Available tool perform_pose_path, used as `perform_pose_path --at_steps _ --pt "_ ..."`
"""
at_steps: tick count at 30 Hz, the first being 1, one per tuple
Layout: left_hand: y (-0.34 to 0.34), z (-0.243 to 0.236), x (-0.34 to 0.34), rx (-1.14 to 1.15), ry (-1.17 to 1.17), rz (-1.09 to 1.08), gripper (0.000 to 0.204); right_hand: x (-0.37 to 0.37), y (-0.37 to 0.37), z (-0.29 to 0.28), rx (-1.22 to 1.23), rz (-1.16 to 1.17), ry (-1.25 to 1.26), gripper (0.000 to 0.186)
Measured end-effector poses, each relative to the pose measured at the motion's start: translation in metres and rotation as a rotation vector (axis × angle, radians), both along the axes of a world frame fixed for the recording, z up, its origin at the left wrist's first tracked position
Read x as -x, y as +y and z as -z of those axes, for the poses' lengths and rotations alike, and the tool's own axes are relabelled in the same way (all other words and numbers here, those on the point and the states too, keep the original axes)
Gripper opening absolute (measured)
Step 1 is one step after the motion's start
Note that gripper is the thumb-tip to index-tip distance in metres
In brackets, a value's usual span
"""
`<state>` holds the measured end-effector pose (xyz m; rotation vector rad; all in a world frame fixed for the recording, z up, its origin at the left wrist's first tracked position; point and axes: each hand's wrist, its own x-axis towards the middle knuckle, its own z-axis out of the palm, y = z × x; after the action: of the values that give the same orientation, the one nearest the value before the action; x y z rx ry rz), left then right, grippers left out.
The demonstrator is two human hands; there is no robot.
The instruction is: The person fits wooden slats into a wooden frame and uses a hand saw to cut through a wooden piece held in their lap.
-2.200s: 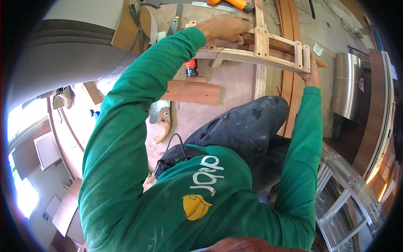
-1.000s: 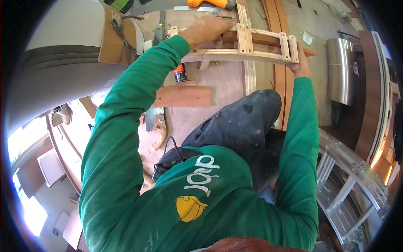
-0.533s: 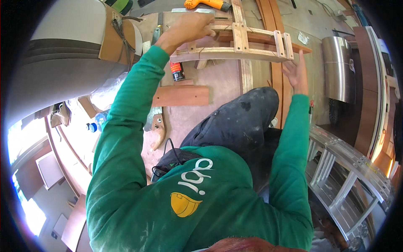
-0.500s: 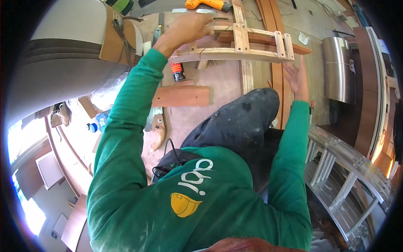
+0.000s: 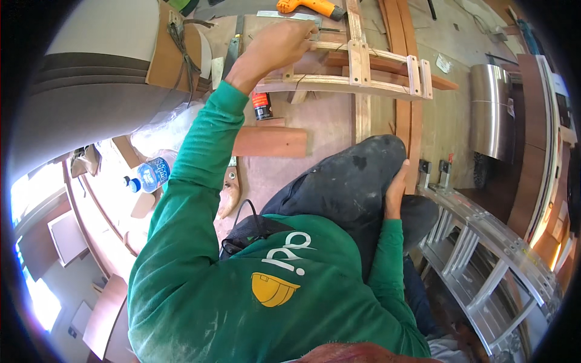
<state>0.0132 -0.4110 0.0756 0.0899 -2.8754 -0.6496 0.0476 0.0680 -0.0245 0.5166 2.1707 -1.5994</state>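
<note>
My left hand [image 5: 279,48] is closed around the near-left end of a wooden frame [image 5: 359,63], at its far rail. The fingertips are partly hidden behind the wood. Two slim rails make up this frame, joined by short screwed cross blocks. It lies across a long pale timber strip [image 5: 362,118] and a reddish-brown board [image 5: 440,83]. My right hand [image 5: 396,192] rests on my bent knee with its fingers stretched flat along the trouser leg, holding nothing.
Near the frame are a black-and-red can [image 5: 262,106], a reddish board [image 5: 275,141], a wooden saw handle [image 5: 230,196] and an orange power tool [image 5: 310,7]. A water bottle [image 5: 152,174] stands left. On the right are an aluminium ladder [image 5: 484,239] and a shiny metal cylinder [image 5: 491,112].
My right hand has left the frame's right end and come down toward me onto my knee. The left hand stays at the frame. The whole view has shifted slightly.
</note>
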Motion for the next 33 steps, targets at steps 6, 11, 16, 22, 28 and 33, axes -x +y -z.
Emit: perform_pose_path --at_steps 6,11,16,22,28,33 --pt "0.010 0.022 0.015 -0.023 -0.095 -0.036 0.040 0.008 -0.003 0.014 0.000 0.014 0.091 0.081" --pt "0.018 0.015 0.010 -0.127 -0.143 -0.086 0.039 0.004 -0.022 -0.011 -0.052 -0.028 0.143 0.076" --pt "0.017 0.017 0.010 -0.090 -0.120 -0.088 0.039 0.005 -0.031 -0.027 -0.091 -0.048 0.120 0.073" --pt "0.014 0.019 0.013 -0.110 -0.149 -0.089 0.044 0.011 -0.014 -0.003 -0.045 -0.097 0.192 0.073" --pt "0.017 0.013 0.012 -0.077 -0.183 -0.109 0.046 0.012 -0.011 -0.003 -0.008 -0.111 0.163 0.076" --pt "0.021 0.007 0.014 0.047 -0.227 -0.059 0.054 0.019 -0.001 0.014 0.011 -0.071 0.123 0.078"
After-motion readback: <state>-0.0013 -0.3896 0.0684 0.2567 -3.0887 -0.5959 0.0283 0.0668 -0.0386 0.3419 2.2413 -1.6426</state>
